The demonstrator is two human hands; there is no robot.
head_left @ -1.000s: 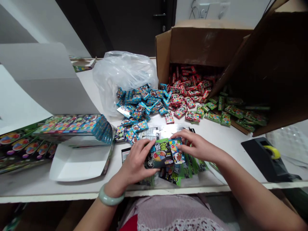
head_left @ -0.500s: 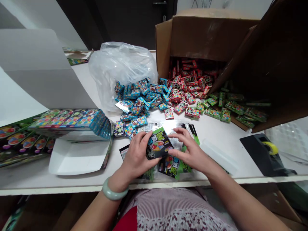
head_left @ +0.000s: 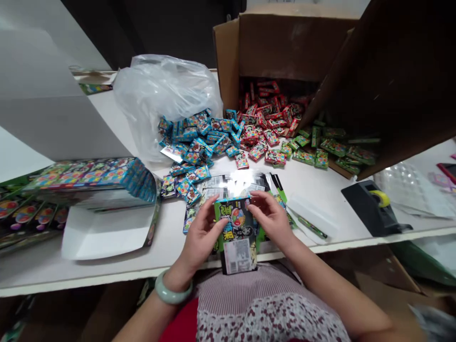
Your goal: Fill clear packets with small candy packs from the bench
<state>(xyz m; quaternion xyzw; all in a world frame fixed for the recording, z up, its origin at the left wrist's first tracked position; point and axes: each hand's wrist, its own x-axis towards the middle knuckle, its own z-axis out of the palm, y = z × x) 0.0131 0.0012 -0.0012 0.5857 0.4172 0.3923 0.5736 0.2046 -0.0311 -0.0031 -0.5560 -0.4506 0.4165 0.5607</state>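
Note:
A black and green candy packet [head_left: 237, 232] with a pale barcode panel is upright between my hands at the table's front edge, its lower end hanging just past the edge. Along its top shows a thin blue strip; what that belongs to is unclear. My left hand [head_left: 203, 235], below a pale green bangle, grips the packet's left side with the thumb on its face. From the right, my right hand [head_left: 270, 218] pinches the upper corner between thumb and fingers. More flat packets [head_left: 280, 187] lie behind and under it, partly hidden by my hands.
Blue candy boxes [head_left: 199, 152] spill from a clear plastic bag [head_left: 167, 85]. Red boxes [head_left: 258, 152] and green boxes [head_left: 335, 147] lie around cardboard cartons [head_left: 278, 47]. A white-lined display box [head_left: 107, 232] stands left; a tape dispenser [head_left: 370, 209] sits right.
The packet has turned, and its barcode panel now shows as it extends down toward me. My right hand has closed onto its upper right corner. The camera view has shifted slightly.

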